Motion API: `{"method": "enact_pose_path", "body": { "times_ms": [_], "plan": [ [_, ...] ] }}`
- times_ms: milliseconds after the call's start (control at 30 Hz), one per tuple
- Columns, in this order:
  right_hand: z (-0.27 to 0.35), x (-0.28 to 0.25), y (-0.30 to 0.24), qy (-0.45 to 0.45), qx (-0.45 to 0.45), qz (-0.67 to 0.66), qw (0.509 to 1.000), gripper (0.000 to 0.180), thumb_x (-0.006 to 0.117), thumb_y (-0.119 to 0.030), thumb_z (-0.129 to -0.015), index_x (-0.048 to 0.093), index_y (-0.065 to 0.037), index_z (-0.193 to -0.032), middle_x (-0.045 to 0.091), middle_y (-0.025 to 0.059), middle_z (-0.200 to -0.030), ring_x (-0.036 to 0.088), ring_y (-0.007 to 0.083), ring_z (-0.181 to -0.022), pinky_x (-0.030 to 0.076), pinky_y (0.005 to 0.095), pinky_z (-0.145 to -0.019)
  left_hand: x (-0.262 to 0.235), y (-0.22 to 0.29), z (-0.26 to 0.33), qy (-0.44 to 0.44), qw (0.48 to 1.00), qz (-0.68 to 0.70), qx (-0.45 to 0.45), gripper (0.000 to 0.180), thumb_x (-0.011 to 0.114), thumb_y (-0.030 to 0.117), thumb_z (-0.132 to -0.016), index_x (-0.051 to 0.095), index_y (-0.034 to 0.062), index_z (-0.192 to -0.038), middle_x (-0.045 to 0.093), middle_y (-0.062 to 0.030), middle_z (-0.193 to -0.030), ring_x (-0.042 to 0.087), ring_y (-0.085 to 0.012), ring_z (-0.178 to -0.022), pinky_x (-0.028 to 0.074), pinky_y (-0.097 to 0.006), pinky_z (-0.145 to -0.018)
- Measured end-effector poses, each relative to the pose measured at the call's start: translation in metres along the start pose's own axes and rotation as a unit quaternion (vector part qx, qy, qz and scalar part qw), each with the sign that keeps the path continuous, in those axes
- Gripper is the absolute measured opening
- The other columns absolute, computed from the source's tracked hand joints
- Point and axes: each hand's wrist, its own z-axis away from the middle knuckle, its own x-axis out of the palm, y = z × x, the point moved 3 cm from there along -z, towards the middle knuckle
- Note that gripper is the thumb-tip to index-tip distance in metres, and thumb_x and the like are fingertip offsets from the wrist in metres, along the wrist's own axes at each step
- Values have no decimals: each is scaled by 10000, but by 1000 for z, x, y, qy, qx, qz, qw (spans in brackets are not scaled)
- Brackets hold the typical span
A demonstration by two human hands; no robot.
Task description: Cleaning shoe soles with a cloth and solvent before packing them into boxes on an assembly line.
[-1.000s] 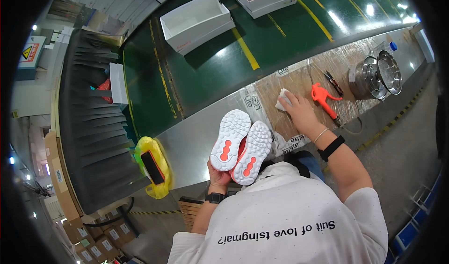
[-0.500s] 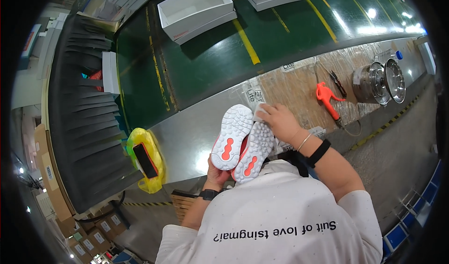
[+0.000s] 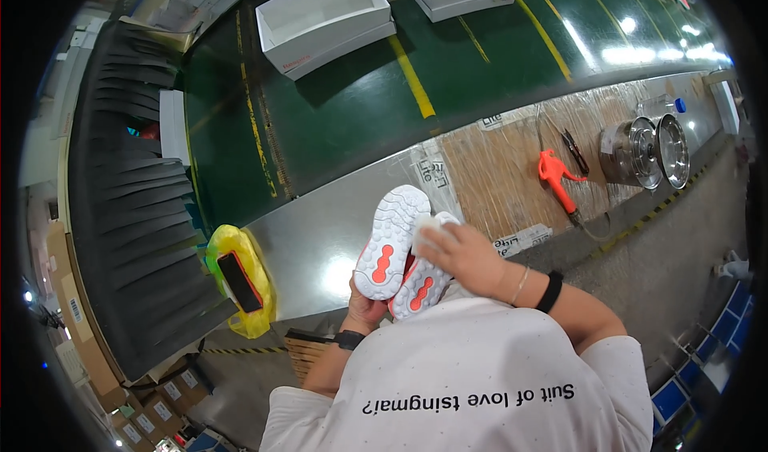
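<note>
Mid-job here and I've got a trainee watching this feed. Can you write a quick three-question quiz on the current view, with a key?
1. Fill in the blank: The white wipe is in the ____ hand.
2. True or false: The left hand is gripping the orange air gun.
3. Short answer: What does the smartphone lie on?

Key
1. Right; the right hand holds it over the soles.
2. False; the left hand holds the pair of sneakers, and the orange air gun lies off to the right, untouched.
3. The yellow plastic bag.
</note>
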Motion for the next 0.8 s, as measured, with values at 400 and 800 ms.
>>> {"method": "enact_pose_path", "body": {
  "times_ms": [400, 800],
  "plan": [
    [7, 6, 45, -64, 127, 57, 988, 400, 544, -59, -717, 574, -122, -1111, 507, 93, -1217, 537, 301, -956, 462, 390, -796, 0, -3, -2, 42, 999, -24, -3, 768, 580, 567, -790, 376, 83, -1349, 441, -99, -1352, 430, -257, -1233, 351, -433, -1047],
    [-4, 0, 51, -56, 149, 62, 985, 363, 548, -85, -732, 570, -126, -1092, 522, 83, -1196, 531, 282, -935, 465, 378, -798, 24, 7, 3, 30, 999, -35, 8, 816, 585, 601, -774, 374, 60, -1346, 457, -105, -1335, 452, -258, -1215, 370, -417, -1032]
  ]
}}
